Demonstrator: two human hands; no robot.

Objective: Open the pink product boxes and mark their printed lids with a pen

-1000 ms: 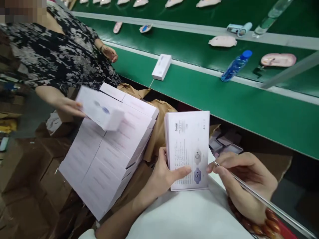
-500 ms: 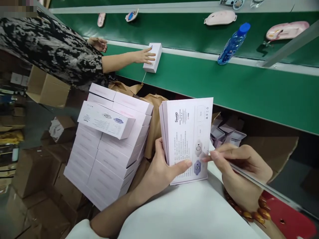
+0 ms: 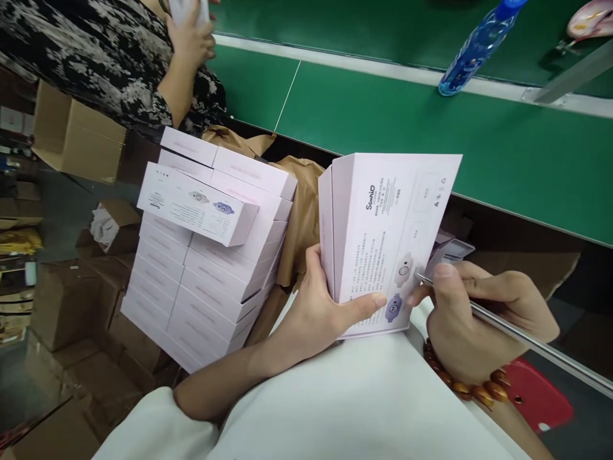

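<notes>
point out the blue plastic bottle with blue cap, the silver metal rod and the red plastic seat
blue plastic bottle (image 3: 469,59), head view, label
silver metal rod (image 3: 541,347), head view, shaft
red plastic seat (image 3: 543,396), head view, top

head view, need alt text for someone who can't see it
A left hand holds a pale printed box while the right hand holds a thin metal tool at its face. Stacked pale boxes stand to the left; beyond are a green bench, a blue bottle and a person in a patterned top.
</notes>
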